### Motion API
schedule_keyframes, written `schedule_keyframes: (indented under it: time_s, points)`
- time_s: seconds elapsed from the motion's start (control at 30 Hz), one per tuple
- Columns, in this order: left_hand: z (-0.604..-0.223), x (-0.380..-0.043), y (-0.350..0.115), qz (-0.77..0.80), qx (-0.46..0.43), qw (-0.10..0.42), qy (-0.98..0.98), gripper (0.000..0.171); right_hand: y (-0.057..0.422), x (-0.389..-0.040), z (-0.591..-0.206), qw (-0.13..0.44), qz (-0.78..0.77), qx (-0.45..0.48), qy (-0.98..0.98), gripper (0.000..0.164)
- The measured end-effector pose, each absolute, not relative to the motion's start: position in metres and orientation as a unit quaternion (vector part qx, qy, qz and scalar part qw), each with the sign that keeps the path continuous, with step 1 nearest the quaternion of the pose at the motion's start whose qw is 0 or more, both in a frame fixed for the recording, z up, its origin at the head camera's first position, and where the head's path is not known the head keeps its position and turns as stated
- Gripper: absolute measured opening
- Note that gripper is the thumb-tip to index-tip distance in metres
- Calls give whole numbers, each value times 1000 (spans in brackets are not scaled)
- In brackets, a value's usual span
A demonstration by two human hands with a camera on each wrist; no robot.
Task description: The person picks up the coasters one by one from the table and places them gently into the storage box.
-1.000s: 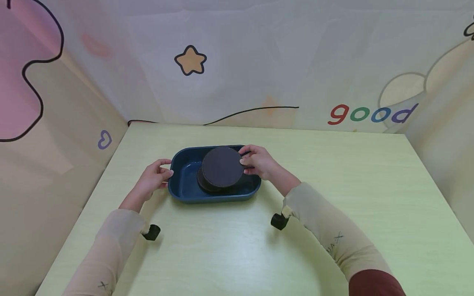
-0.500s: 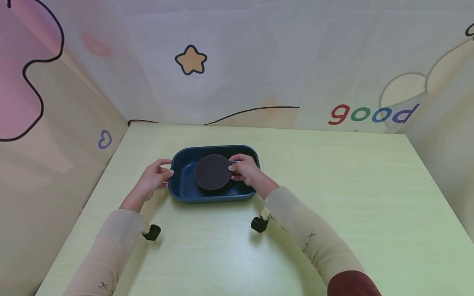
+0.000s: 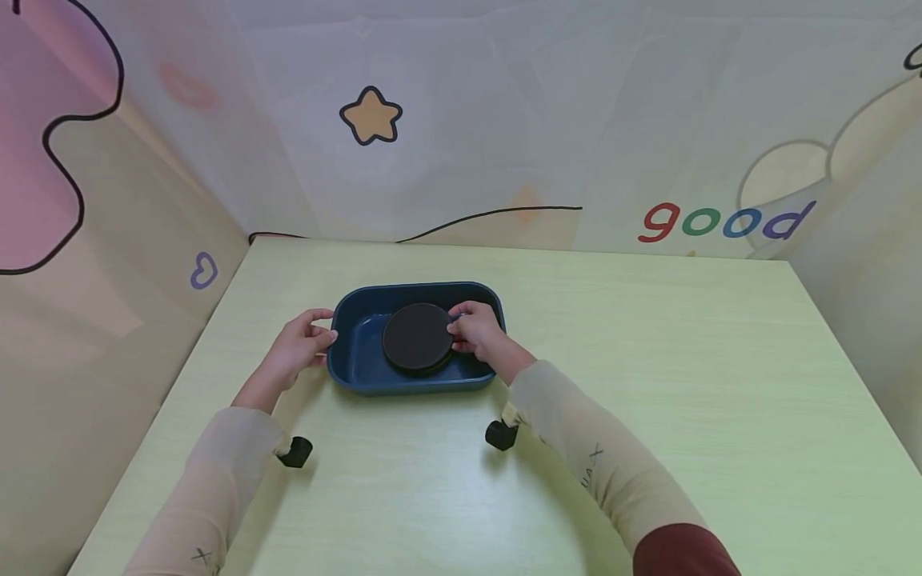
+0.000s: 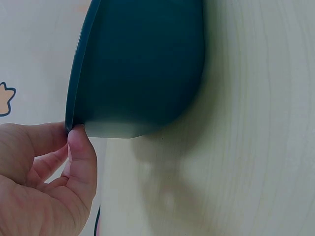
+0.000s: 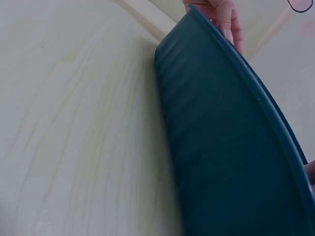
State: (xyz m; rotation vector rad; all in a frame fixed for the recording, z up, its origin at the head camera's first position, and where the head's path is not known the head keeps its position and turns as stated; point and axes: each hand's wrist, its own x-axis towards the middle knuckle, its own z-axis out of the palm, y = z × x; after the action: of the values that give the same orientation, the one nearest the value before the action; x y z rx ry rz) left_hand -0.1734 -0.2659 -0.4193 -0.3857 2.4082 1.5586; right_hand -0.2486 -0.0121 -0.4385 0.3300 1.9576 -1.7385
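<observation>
A dark blue rectangular basin point(image 3: 360, 385) with rounded corners stands on the table. My left hand point(image 3: 297, 349) holds its left end, and the left wrist view shows thumb and index finger pinching the rim point(image 4: 75, 73). Inside the basin, right of its middle, a round black coaster point(image 3: 418, 337) lies flat over another dark edge. My right hand point(image 3: 477, 330) reaches in over the front right rim and pinches the coaster's right edge. In the right wrist view the basin's wall point(image 5: 221, 128) hides nearly all of that hand.
A pale wood-grain table point(image 3: 648, 384) extends around the basin. Behind it hangs a printed cloth backdrop point(image 3: 490, 120) with a star and the word "good". A small black device point(image 3: 502, 434) hangs at the right wrist, another at the left.
My right hand has moved left and down with the coaster, from above the basin's right part onto the dark disc inside. My left hand has stayed on the rim.
</observation>
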Motion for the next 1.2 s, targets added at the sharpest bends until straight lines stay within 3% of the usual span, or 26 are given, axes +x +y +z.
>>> schedule_keyframes:
  time_s: [0.87, 1.2]
  points:
    - [-418, -174, -266, 537, -129, 125, 824, 43, -13, -247, -438, 233, -566, 109, 783, 22]
    - [-419, -175, -270, 532, -127, 128, 827, 43, -6, -245, -422, 217, -564, 39, 795, 29]
